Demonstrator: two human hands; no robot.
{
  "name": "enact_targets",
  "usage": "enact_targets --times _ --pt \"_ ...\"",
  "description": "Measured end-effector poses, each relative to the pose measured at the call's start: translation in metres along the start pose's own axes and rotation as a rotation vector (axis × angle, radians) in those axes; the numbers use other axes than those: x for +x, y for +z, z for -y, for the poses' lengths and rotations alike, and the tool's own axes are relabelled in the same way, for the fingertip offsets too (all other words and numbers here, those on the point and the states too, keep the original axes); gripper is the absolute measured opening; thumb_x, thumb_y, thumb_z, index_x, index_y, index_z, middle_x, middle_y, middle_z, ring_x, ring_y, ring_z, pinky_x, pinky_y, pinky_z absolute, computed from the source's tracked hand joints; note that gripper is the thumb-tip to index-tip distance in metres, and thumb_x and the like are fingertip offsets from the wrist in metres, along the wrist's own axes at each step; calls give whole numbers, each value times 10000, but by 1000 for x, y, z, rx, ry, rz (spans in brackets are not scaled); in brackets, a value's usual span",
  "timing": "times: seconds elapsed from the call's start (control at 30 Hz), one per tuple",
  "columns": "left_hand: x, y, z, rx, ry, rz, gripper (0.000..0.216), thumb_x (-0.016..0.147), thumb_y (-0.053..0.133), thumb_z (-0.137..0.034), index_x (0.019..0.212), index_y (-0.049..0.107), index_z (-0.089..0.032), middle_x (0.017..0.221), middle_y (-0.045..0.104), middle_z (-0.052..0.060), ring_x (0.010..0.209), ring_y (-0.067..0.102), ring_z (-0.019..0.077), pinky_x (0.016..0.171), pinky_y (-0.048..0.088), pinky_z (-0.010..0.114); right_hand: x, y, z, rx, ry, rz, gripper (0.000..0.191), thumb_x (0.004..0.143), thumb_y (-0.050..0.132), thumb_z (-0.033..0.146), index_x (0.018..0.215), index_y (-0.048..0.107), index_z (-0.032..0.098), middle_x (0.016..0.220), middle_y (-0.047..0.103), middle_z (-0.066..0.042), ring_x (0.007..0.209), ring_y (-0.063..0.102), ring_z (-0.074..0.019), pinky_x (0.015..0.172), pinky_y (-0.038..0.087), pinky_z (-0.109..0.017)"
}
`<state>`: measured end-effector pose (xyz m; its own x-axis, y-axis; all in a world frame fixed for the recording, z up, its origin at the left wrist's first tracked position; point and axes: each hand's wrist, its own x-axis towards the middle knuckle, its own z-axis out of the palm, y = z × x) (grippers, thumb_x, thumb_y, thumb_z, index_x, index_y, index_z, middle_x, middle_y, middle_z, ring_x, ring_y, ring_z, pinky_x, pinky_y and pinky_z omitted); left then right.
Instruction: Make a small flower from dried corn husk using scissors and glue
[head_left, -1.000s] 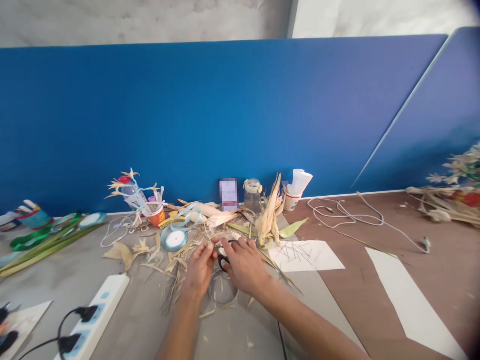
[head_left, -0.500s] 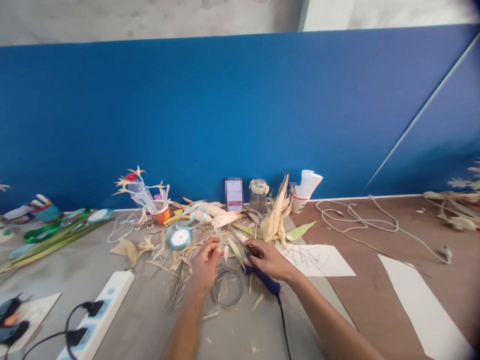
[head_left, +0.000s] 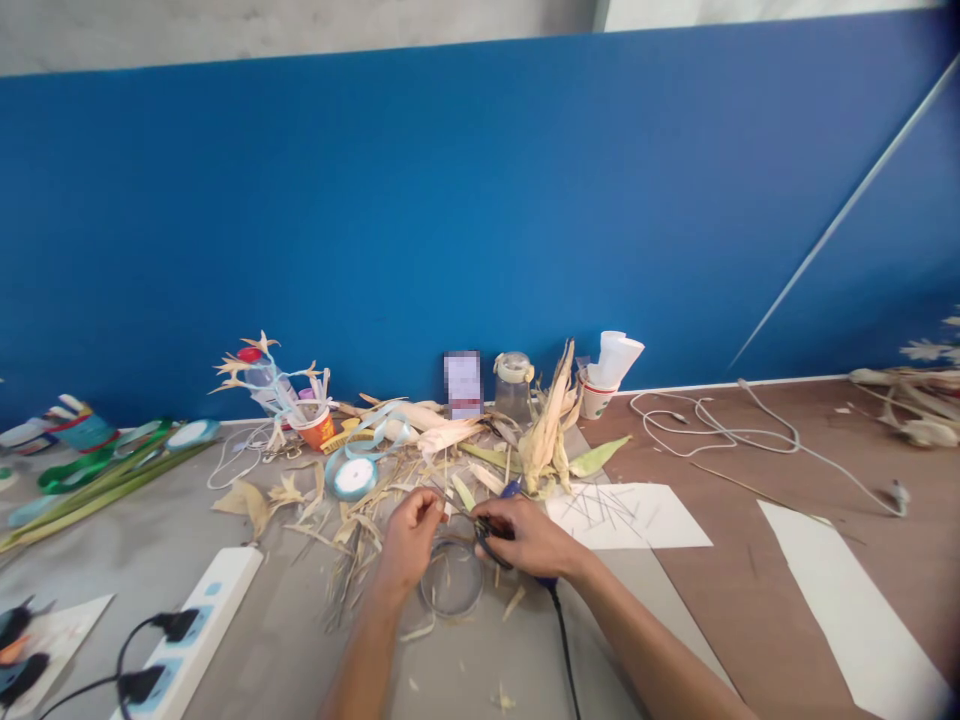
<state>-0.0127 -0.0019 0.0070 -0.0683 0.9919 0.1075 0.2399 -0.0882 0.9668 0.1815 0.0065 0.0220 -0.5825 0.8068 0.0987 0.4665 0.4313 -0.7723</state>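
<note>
My left hand (head_left: 412, 535) is closed in a pinch on a thin pale strip (head_left: 448, 508), perhaps corn husk; its lower part is hidden by the fingers. Just to the right, my right hand (head_left: 517, 535) grips a pair of scissors (head_left: 491, 548) by the dark handle loops, with the blades pointing toward the left fingertips. Whether the blades touch the strip is too small to tell. Under my right wrist lies a dark blue tool with a black cord (head_left: 564, 640), partly covered. A coil of wire (head_left: 452, 580) rests on the table below both hands.
Dry husk scraps (head_left: 360, 540) spread left of my hands. Behind are a ribbon spool (head_left: 355, 478), a phone (head_left: 463, 384), a jar (head_left: 514, 388) and upright corn husks (head_left: 551, 430). A paper with thin wires (head_left: 630, 515) lies right; a power strip (head_left: 196, 625) lies front left.
My right hand has turned slightly, bringing the scissors toward the left fingertips, and more of the handle loops shows. My left hand stays pinched. The view has shifted a little.
</note>
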Motion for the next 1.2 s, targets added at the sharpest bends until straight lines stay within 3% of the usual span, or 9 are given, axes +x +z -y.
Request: enact_targets --times 0.37,0.87,1.2 --pt "-2 0 -6 36 -7 44 188 734 538 -341 632 565 -185 612 568 1 634 536 165 636 413 277 -1 0 -6 130 34 75 127 747 560 263 825 623 184 563 385 61 520 327 -87 482 257 -188" --pt "-1 -3 -10 -37 -55 76 220 702 572 -397 630 572 -188 605 559 2 628 516 165 629 404 273 0 0 -4 264 64 132 121 770 538 276 786 607 178 565 426 51 514 349 -87 484 293 -185" --pt "-2 -3 -12 -91 -59 92 258 705 578 -438 653 578 -186 649 565 12 664 515 170 654 398 272 0 1 -13 202 80 67 168 773 512 258 877 616 178 566 481 50 500 386 -90 489 290 -193"
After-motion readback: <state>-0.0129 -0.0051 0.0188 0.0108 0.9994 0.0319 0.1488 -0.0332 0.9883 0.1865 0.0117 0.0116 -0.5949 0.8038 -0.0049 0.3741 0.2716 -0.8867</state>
